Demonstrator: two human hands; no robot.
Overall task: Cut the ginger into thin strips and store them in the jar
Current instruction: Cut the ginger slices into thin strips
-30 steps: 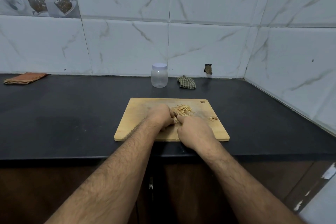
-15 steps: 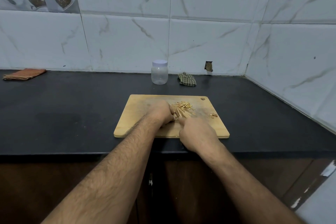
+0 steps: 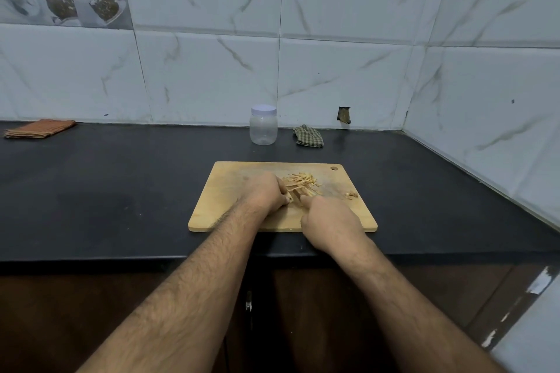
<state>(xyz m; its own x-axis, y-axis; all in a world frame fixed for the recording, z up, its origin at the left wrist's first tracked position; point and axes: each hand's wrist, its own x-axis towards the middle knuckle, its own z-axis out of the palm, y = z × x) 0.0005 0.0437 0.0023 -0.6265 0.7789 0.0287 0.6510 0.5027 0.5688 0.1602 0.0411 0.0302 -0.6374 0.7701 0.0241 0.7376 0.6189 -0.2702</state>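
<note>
Your left hand (image 3: pixel 266 195) fingers curl onto the ginger (image 3: pixel 290 197); the right hand (image 3: pixel 328 218) grips the knife just beside them, cut strips (image 3: pixel 303 183) lying beyond.

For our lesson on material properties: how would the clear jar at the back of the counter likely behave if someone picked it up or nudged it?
The jar looks like thin clear plastic and seems empty, so it is probably light and easily slid along the smooth dark counter. Its round body would likely roll if tipped over. The white lid is on, so lifting from the top may work.
</note>
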